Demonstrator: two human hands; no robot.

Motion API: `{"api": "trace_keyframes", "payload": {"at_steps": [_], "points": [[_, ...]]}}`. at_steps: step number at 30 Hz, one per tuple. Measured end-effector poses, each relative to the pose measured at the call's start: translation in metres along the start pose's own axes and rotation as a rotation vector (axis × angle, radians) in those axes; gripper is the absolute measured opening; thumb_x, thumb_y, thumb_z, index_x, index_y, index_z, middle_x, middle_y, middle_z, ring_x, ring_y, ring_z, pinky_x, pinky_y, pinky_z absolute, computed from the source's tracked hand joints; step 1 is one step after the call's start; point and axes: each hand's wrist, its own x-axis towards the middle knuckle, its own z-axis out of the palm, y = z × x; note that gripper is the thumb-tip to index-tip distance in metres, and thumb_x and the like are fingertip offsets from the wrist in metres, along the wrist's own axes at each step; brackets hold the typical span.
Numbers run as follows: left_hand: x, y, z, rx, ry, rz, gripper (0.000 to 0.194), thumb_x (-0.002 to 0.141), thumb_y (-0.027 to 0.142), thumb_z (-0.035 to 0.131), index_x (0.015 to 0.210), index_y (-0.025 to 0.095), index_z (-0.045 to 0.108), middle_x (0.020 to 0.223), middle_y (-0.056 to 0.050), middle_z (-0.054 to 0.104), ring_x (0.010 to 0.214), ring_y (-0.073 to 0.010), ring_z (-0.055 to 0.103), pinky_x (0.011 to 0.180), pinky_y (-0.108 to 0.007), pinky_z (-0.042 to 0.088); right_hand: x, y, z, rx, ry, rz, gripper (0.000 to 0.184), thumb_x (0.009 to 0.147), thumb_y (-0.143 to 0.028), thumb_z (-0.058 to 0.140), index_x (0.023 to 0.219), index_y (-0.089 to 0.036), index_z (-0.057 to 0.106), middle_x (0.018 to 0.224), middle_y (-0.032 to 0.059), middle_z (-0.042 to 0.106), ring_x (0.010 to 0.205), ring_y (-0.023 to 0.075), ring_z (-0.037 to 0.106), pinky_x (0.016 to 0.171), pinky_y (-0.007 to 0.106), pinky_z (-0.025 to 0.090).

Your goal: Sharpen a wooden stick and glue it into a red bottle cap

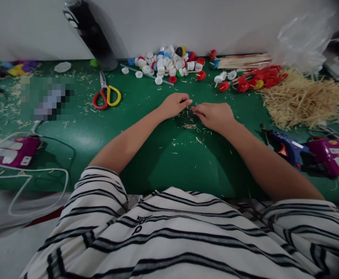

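Note:
My left hand (pixel 175 104) and my right hand (pixel 214 115) meet fingertip to fingertip over the middle of the green table (pixel 163 159). Both are closed in a pinch around something thin and small that I cannot make out. Right below them lies a little heap of wood shavings (pixel 190 126). More loose shavings are scattered towards me.
Red and yellow scissors (pixel 106 95) lie to the left. A pile of bottle caps (pixel 169 62) sits at the back, beside wooden sticks (pixel 245 61) and red caps on sticks (pixel 256 79). At the right are a straw pile (pixel 301 99), a glue gun (pixel 285 147) and a purple device (pixel 333 155).

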Motion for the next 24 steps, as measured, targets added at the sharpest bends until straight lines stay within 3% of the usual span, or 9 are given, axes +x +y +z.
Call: {"api": "trace_keyframes", "payload": {"at_steps": [6, 14, 19, 24], "points": [[-0.0013, -0.0023, 0.0008, -0.006, -0.008, -0.008, 0.029, 0.104, 0.032, 0.051, 0.078, 0.021, 0.056, 0.075, -0.001, 0.059, 0.076, -0.0168, 0.055, 0.077, -0.034, 0.041, -0.0026, 0.0076, 0.0063, 0.034, -0.047, -0.036, 0.038, 0.110, -0.043, 0.043, 0.117, -0.032, 0.078, 0.115, 0.0027, 0.084, 0.096, 0.0256, 0.070, 0.063, 0.033, 0.028], [-0.0013, 0.0018, -0.0003, 0.006, 0.001, -0.011, 0.031, 0.103, 0.033, 0.053, 0.075, 0.021, 0.053, 0.072, 0.001, 0.056, 0.074, -0.0161, 0.052, 0.074, -0.033, 0.038, -0.0015, 0.0064, 0.0042, 0.021, 0.025, -0.015, 0.042, 0.111, -0.042, 0.040, 0.125, -0.030, 0.078, 0.124, 0.0036, 0.083, 0.096, 0.0244, 0.071, 0.061, 0.034, 0.023], [-0.0014, 0.0007, 0.0001, -0.008, 0.000, -0.012, 0.032, 0.104, 0.035, 0.054, 0.075, 0.021, 0.054, 0.073, 0.000, 0.058, 0.075, -0.0169, 0.054, 0.076, -0.034, 0.039, -0.0008, 0.0041, 0.0023, 0.032, -0.012, -0.045, 0.039, 0.109, -0.040, 0.042, 0.115, -0.030, 0.079, 0.116, 0.0030, 0.084, 0.097, 0.0251, 0.071, 0.060, 0.034, 0.023], [-0.0015, 0.0009, 0.0003, -0.022, 0.004, -0.013, 0.035, 0.104, 0.036, 0.054, 0.072, 0.021, 0.053, 0.068, 0.001, 0.055, 0.070, -0.0156, 0.050, 0.071, -0.033, 0.036, -0.0038, 0.0055, 0.0005, -0.009, -0.025, -0.066, 0.041, 0.111, -0.041, 0.041, 0.120, -0.028, 0.079, 0.116, 0.0042, 0.084, 0.092, 0.0240, 0.071, 0.060, 0.034, 0.023]]}}
